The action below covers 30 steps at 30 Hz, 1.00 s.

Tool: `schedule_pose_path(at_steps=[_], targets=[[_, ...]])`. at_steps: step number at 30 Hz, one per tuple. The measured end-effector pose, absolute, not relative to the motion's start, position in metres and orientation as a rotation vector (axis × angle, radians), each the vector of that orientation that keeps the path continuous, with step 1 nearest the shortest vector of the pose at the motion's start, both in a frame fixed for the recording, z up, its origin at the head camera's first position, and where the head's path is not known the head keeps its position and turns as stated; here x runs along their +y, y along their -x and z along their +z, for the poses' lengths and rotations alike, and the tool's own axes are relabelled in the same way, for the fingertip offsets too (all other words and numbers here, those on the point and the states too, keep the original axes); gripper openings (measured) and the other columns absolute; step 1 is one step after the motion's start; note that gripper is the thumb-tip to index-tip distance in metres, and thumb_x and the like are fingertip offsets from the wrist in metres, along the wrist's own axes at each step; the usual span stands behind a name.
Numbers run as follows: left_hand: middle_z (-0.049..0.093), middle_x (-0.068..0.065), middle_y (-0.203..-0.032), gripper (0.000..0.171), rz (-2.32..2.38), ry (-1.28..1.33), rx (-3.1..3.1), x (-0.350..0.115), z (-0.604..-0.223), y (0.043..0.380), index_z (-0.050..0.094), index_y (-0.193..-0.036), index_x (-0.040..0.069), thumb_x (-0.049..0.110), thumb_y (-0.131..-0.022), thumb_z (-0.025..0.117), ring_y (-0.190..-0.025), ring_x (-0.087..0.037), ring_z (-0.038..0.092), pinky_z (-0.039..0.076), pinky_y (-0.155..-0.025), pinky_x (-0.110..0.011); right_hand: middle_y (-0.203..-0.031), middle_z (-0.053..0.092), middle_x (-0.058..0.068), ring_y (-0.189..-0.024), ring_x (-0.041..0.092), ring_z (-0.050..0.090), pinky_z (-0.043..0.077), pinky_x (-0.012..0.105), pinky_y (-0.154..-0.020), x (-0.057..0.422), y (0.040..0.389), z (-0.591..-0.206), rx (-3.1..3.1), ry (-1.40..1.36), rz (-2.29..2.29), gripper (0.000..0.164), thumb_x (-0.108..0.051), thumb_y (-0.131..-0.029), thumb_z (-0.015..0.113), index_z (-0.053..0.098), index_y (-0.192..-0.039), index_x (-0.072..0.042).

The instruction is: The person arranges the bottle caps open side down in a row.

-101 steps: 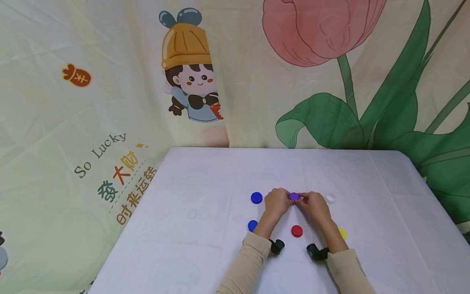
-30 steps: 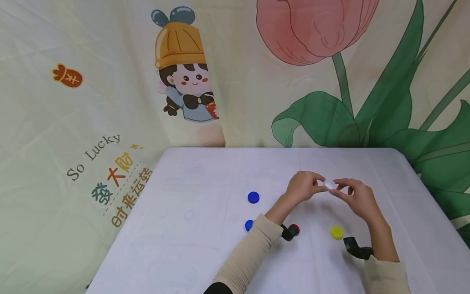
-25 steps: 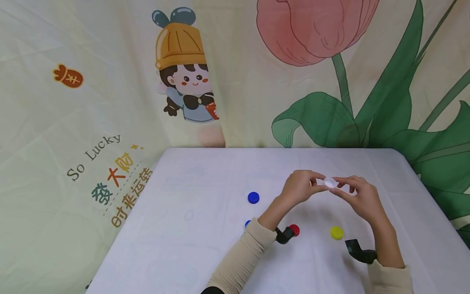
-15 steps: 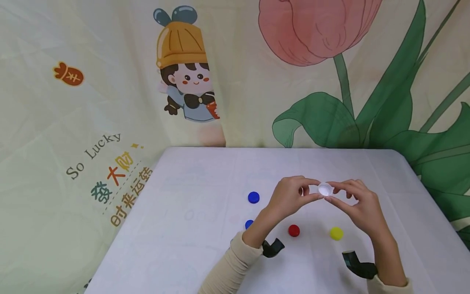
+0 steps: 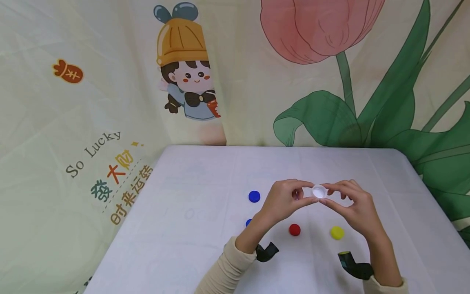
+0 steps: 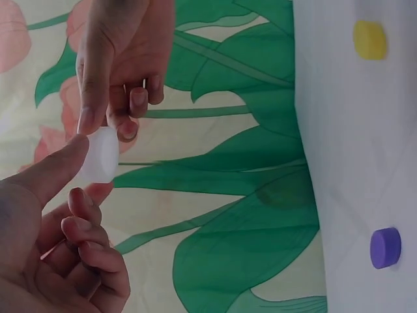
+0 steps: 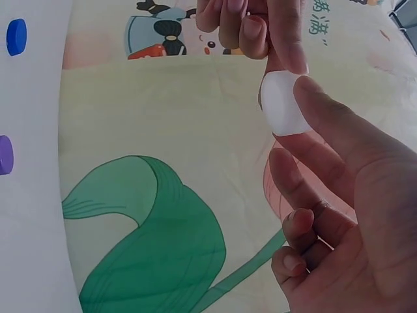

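A small white cap [image 5: 319, 191] is held up off the table between both hands, its hollow side facing the head view. My left hand [image 5: 284, 199] pinches its left edge with thumb and forefinger, while my right hand [image 5: 355, 205] pinches the opposite edge. Both wrist views show the white cap [image 6: 102, 155] between the fingertips, the other fingers loosely bent. A purple cap [image 6: 386, 248] lies on the table in the left wrist view; the head view has it hidden behind the left hand.
On the white table [image 5: 205, 179] lie a blue cap [image 5: 254, 196], a second blue cap [image 5: 248, 222] partly covered by the left arm, a red cap [image 5: 295, 230] and a yellow cap [image 5: 337, 233]. A printed cloth [image 5: 242, 81] hangs behind the table.
Both hands have gone from the purple cap to the white one and lifted it. Over the last second it has moved left and turned its hollow side toward the head view.
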<state>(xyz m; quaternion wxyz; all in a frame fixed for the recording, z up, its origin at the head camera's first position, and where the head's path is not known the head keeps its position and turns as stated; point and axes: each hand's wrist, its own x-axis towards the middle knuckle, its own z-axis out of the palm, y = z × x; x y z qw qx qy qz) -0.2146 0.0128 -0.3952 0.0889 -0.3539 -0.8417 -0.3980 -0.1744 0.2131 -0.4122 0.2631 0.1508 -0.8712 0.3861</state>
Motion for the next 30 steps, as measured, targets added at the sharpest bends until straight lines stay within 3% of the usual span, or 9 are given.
schedule_pose_path(at_steps=[13, 24, 30], targets=[[0.055, -0.002, -0.065, 0.024, -2.028, 0.708, -2.704, 0.006, -0.401, 0.217, 0.073, -0.098, 0.014, 0.033, -0.084, 0.068, -0.057, -0.010, 0.046, 0.034, -0.046, -0.021, -0.083, 0.061, -0.008, -0.079, 0.005, 0.041, 0.037, 0.020, -0.058, 0.207, 0.172, -0.414, -2.348, -0.507, 1.024, 0.040, -0.011, -0.065, 0.084, 0.070, -0.102, -0.013], [0.048, 0.000, -0.059, 0.020, -2.148, 0.659, -2.702, 0.004, -0.404, 0.210, 0.073, -0.089, 0.011, 0.030, -0.084, 0.068, -0.055, -0.011, 0.044, 0.034, -0.048, -0.022, -0.082, 0.062, -0.003, -0.078, 0.005, 0.041, 0.037, 0.020, -0.059, 0.200, 0.161, -0.412, -2.357, -0.501, 1.005, 0.042, -0.012, -0.063, 0.085, 0.070, -0.103, -0.014], [0.052, 0.002, -0.061, 0.021, -2.014, 0.696, -2.686, 0.001, -0.403, 0.205, 0.073, -0.090, 0.013, 0.032, -0.082, 0.070, -0.057, -0.010, 0.045, 0.033, -0.047, -0.022, -0.082, 0.060, -0.008, -0.078, 0.006, 0.041, 0.037, 0.021, -0.059, 0.196, 0.154, -0.411, -2.384, -0.468, 1.003, 0.043, -0.014, -0.065, 0.085, 0.069, -0.105, -0.015]])
